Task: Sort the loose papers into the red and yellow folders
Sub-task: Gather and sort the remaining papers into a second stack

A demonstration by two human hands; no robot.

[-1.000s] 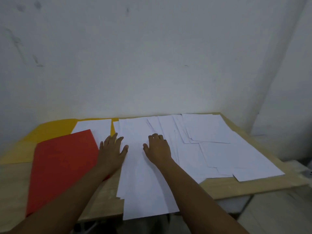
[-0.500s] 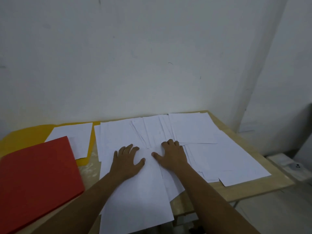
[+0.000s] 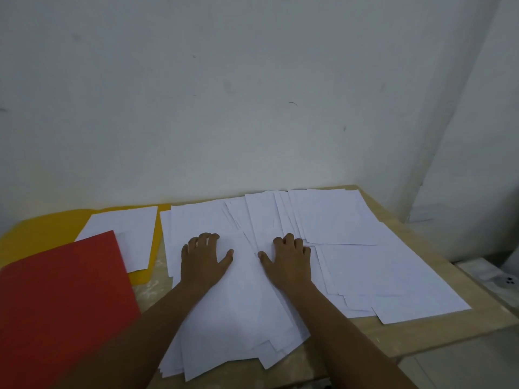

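Observation:
Several loose white papers (image 3: 351,256) lie fanned over the middle and right of the wooden table (image 3: 438,329). My left hand (image 3: 203,258) rests palm down on the near central sheets, fingertips bent onto the paper. My right hand (image 3: 288,258) lies beside it on the same pile, its fingers bent at the knuckles and pressing down. A red folder (image 3: 59,301) lies closed at the near left. Behind it lies the yellow folder (image 3: 42,231), with one white sheet (image 3: 126,234) on top of it.
A white wall stands directly behind the table. The table's right and near edges are close to the papers, some sheets hanging over the near edge. A white block (image 3: 494,279) with dark dots sits low at the right, beyond the table.
The view has swung right, so the folders sit further left in frame. Both hands stay on the central pile, and their fingers have bent more onto the paper.

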